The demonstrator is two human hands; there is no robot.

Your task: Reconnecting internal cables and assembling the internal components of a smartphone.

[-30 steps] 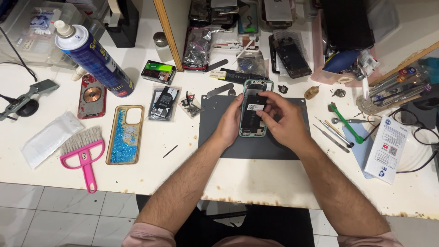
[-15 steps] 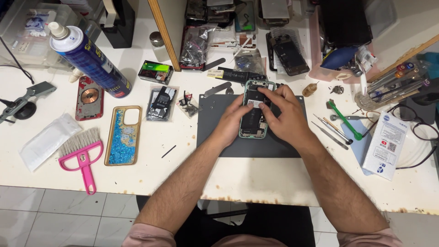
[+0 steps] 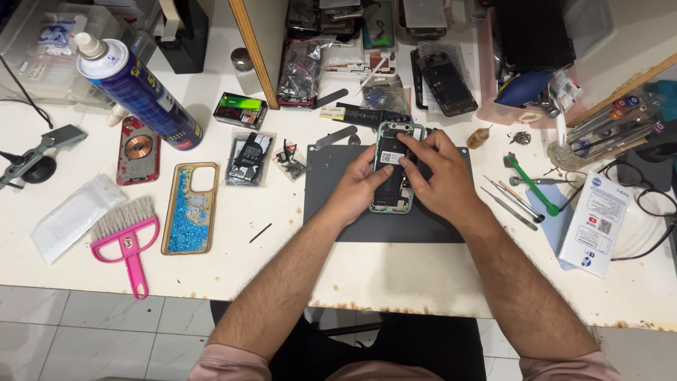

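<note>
**Opened phone lies near-to-far on the mat, both hands on it**

- White workbench (image 3: 423,275), cluttered along the far edge and the left side. Dark grey work mat (image 3: 395,229) sits right of centre, straight ahead of the person.
- Opened phone (image 3: 392,169) lies on the far half of the mat. Long axis runs near-to-far, barely tilted, camera end at the far side, internals facing up.
- Left hand (image 3: 356,189) comes in from the near left. It cups the phone's left edge, thumb up on the body around mid-length, a steadying grip rather than a lift.
- Right hand (image 3: 441,180) comes in from the near right and lies over the phone's right side. Fingers are curled, tips pressing inside the upper half near a white label. Can't tell if they pinch a small part.
- Both hands are in contact; the right one reaches farther up the phone.
- Green-handled tool (image 3: 532,187) and metal tweezers (image 3: 511,207) lie just right of the mat, nearer the right hand, untouched.
</note>
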